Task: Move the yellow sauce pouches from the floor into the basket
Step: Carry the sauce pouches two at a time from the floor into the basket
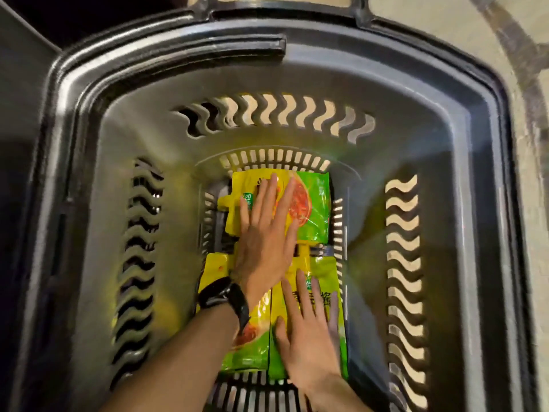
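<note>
Yellow sauce pouches already inside basket (326,58), laid flat on slotted bottom. Far pouch (315,209) covered by left hand (267,236): fingers (267,197) straight, held together, pressed flat on it, nothing gripped. Near pouch (323,269) just beside far pouch, covered by right hand (309,331): fingers (303,292) straight, slightly spread, laid flat on top, nothing gripped. Second near pouch (252,343) alongside, partly hidden under left forearm. Black watch (228,298) worn on left wrist. Pale floor (445,19) seen beyond rim.
</note>
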Tool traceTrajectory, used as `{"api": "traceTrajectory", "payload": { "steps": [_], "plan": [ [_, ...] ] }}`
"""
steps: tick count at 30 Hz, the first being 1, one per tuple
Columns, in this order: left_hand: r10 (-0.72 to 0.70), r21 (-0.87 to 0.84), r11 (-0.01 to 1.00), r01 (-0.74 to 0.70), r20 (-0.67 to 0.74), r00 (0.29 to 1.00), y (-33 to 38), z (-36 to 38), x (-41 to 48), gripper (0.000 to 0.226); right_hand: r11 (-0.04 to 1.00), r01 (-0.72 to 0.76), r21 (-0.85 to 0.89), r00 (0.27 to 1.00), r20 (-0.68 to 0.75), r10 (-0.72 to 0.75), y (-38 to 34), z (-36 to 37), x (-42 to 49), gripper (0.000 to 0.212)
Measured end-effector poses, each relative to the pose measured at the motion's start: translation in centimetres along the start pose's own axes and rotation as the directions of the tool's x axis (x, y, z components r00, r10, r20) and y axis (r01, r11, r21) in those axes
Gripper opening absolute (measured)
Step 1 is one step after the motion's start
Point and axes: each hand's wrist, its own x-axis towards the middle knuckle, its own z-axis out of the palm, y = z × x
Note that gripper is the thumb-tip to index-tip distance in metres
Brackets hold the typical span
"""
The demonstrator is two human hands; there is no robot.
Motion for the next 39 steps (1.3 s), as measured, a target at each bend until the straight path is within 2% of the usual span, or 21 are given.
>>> {"api": "traceTrajectory", "payload": {
  "steps": [1, 3, 6, 8, 12, 14, 17, 20, 22, 24, 27, 31, 35, 39],
  "plan": [
    [-0.050, 0.020, 0.999, 0.050, -0.020, 0.999, -1.0, -0.6, -1.8, 0.061, 1.000, 0.005, 0.003, 1.000, 0.016, -0.005, 0.4, -0.3, -0.1, 0.069],
    [-0.086, 0.176, 0.981, 0.082, 0.014, 0.996, -2.7, -0.3, -5.9, 0.063, 1.000, 0.031, -0.002, 0.999, 0.026, -0.031, 0.9, -0.7, -0.3, 0.065],
    [-0.085, 0.348, 0.938, 0.004, 0.218, 0.972, -4.5, 2.4, -10.9, 0.062, 0.999, 0.039, 0.017, 0.999, 0.030, -0.039, 1.1, -0.3, -0.6, 0.064],
    [-0.092, 0.358, 0.934, -0.006, 0.257, 0.962, -5.5, 3.7, -12.1, 0.064, 0.998, 0.031, 0.051, 0.999, 0.016, -0.032, 1.2, 0.4, -0.7, 0.065],
    [-0.041, 0.333, 0.943, -0.015, 0.159, 0.986, -6.1, 4.5, -12.1, 0.061, 0.999, 0.050, 0.015, 0.998, -0.041, -0.049, 1.3, 1.0, -0.1, 0.069],
    [-0.045, 0.343, 0.939, -0.019, 0.178, 0.983, -5.9, 4.4, -12.0, 0.062, 0.998, 0.047, 0.030, 0.998, -0.039, -0.045, 1.2, 1.2, 0.0, 0.067],
    [-0.094, 0.390, 0.921, -0.011, 0.250, 0.964, -5.3, 3.3, -12.1, 0.065, 0.999, 0.022, 0.039, 0.998, 0.050, -0.024, 0.7, -0.4, -0.4, 0.067],
    [-0.118, 0.374, 0.927, -0.014, 0.329, 0.937, -4.1, 0.9, -12.4, 0.076, 0.996, -0.005, 0.087, 0.974, 0.225, -0.015, -0.1, -4.1, -0.5, 0.075],
    [-0.144, 0.311, 0.950, 0.036, 0.333, 0.932, -2.8, -1.7, -13.1, 0.079, 0.992, -0.015, 0.126, 0.975, 0.220, -0.013, -1.0, -7.7, -1.3, 0.076],
    [-0.165, 0.259, 0.961, 0.093, 0.271, 0.948, -1.0, -5.3, -13.6, 0.077, 0.989, -0.005, 0.147, 0.983, 0.184, -0.022, -1.9, -11.7, -2.4, 0.079],
    [-0.189, 0.246, 0.960, 0.131, 0.228, 0.955, 2.3, -11.1, -14.1, 0.076, 0.995, 0.011, 0.101, 0.989, 0.146, -0.026, -2.7, -18.4, -4.2, 0.085],
    [-0.237, 0.194, 0.963, 0.188, 0.274, 0.932, 8.9, -20.8, -14.6, 0.072, 0.999, -0.001, 0.042, 0.992, 0.127, -0.005, -3.7, -28.7, -8.0, 0.090],
    [-0.276, 0.373, 0.914, 0.159, 0.286, 0.918, 15.9, -31.2, -17.1, 0.074, 0.998, -0.033, 0.044, 0.994, 0.102, 0.029, -5.2, -38.0, -15.1, 0.084],
    [-0.257, 0.411, 0.902, 0.135, 0.259, 0.931, 23.2, -40.4, -20.4, 0.074, 0.999, -0.026, 0.030, 0.995, 0.099, 0.023, -5.9, -45.7, -22.9, 0.082]
  ]
}}
